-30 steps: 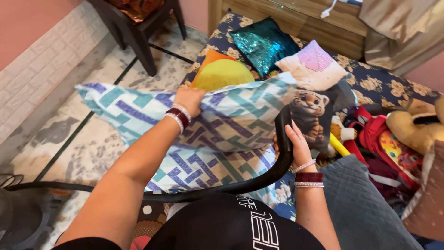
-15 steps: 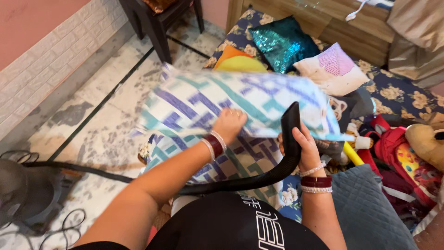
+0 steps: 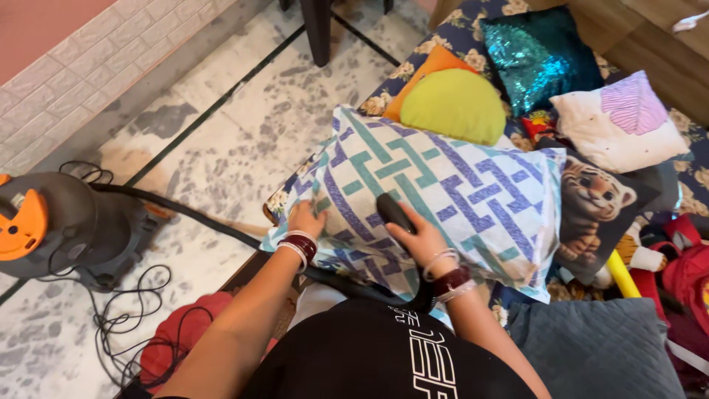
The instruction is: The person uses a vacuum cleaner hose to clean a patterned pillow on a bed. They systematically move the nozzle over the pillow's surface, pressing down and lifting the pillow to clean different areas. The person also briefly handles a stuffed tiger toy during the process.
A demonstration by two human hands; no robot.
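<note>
A large pillow (image 3: 458,185) with a blue, teal and white woven pattern lies flat on the bed in front of me. My left hand (image 3: 304,220) presses on its near left corner, fingers spread. My right hand (image 3: 421,240) grips the black vacuum nozzle (image 3: 394,210), whose tip rests on the pillow's near side. The black hose (image 3: 185,214) runs left across the floor to a grey and orange vacuum cleaner (image 3: 55,225).
Behind the pillow lie a green round cushion (image 3: 454,103), an orange cushion (image 3: 436,63), a teal sequin cushion (image 3: 535,48) and a white and pink cushion (image 3: 620,122). A tiger-print cushion (image 3: 594,203) and soft toys (image 3: 679,258) sit right. A grey quilted cushion (image 3: 598,347) is near right. Cable (image 3: 122,325) coils on the floor.
The pillow was held up and has been laid flat on the bed. My left hand moved to its near left corner. My right hand brought the nozzle down onto the pillow.
</note>
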